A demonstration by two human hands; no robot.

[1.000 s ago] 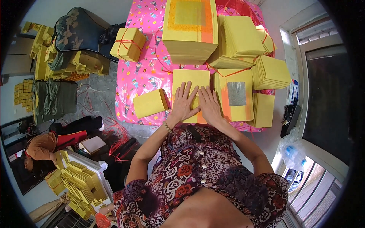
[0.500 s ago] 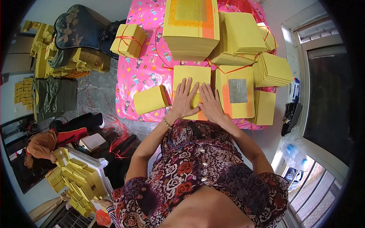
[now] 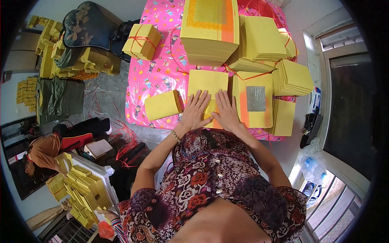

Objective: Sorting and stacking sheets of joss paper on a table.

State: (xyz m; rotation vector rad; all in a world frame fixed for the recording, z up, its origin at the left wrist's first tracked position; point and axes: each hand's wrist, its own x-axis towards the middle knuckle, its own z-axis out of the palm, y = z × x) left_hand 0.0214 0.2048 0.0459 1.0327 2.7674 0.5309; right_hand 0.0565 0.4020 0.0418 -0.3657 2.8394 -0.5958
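Note:
Both palms lie flat on a yellow paper sheet (image 3: 208,79) in front of me on the pink table cover. My left hand (image 3: 196,109) presses its left part, fingers stretched out and a beaded bracelet on the wrist. My right hand (image 3: 227,110) rests on the right part, its thumb close to the left thumb. Between the thumbs a shinier, darker yellow patch shows on the sheet. Just right stands a stack of yellow paper (image 3: 240,97) with an orange band and a silver square (image 3: 256,98). Left of my hands lies a smaller yellow paper stack (image 3: 163,105).
A tall yellow paper stack (image 3: 208,50) stands beyond my hands, more stacks (image 3: 292,77) to its right. A bundle tied with red string (image 3: 142,41) sits far left on the pink cover (image 3: 156,77). At lower left, another person (image 3: 46,150) is beside yellow stacks (image 3: 85,194).
My hands have slid slightly toward me over the sheet, the right fingers a little farther from the left. The whole view has shifted slightly.

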